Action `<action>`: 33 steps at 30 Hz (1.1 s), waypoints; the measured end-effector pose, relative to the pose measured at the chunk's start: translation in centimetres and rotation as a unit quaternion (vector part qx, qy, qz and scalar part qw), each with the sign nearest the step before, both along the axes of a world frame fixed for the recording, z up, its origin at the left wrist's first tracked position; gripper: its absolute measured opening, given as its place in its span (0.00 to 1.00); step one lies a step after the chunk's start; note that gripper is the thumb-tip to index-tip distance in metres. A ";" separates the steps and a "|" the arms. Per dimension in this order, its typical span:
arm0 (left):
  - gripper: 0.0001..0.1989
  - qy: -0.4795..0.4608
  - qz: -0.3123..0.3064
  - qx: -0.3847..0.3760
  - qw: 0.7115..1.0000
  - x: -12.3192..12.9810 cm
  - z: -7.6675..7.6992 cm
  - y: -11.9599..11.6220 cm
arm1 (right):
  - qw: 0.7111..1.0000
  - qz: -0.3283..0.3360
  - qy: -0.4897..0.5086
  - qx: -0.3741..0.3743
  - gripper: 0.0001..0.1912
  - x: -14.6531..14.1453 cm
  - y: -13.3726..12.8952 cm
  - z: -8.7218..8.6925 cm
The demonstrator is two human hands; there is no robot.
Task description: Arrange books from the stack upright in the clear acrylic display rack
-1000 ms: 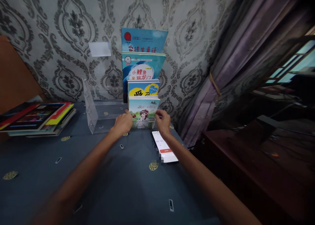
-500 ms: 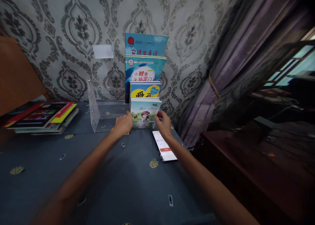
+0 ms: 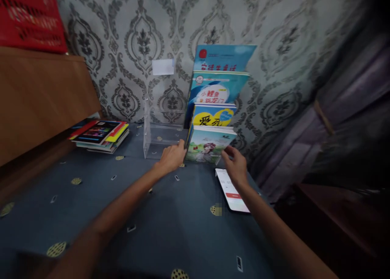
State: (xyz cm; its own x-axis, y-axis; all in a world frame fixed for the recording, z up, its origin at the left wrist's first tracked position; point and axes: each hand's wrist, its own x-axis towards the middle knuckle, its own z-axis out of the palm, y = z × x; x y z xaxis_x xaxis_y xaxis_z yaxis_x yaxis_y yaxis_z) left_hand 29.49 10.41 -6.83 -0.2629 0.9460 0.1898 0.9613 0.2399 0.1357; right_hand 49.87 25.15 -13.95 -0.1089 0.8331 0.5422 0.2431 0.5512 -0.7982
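A clear tiered stand (image 3: pixel 146 128) on the table holds books on its right side. In the lowest tier, a pale green book (image 3: pixel 210 147) with a girl on the cover leans in front of other books. Behind it rise a yellow and blue book (image 3: pixel 210 115), a teal book (image 3: pixel 225 86) and a blue book (image 3: pixel 227 57). My left hand (image 3: pixel 173 156) grips the left edge of the green book. At its lower right edge, my right hand (image 3: pixel 235 163) has its fingers closed on the same book.
A lit phone (image 3: pixel 234 197) lies below my right hand. To the left lies a stack of books (image 3: pixel 100 136) beside a wooden cabinet (image 3: pixel 45 92) with a red basket (image 3: pixel 33 22) on top. A curtain (image 3: pixel 304 140) hangs at the right.
The view has swung left, so everything sits further right and the red basket has come in. Both hands remain at the green book's edges.
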 end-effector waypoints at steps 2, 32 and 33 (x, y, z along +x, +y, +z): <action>0.16 0.019 0.023 0.024 0.999 -2.4 -0.3 -1.9 | 1.000 -0.006 -0.003 -0.004 0.25 0.6 -0.6 0.0; 0.26 0.166 0.235 -0.172 0.942 -24.0 1.6 -13.7 | 0.932 0.333 -0.145 0.009 0.13 -6.0 -17.2 -3.0; 0.26 0.175 0.229 -0.172 0.942 -23.3 1.5 -14.0 | 0.931 0.335 -0.147 0.002 0.13 -6.0 -17.1 -3.0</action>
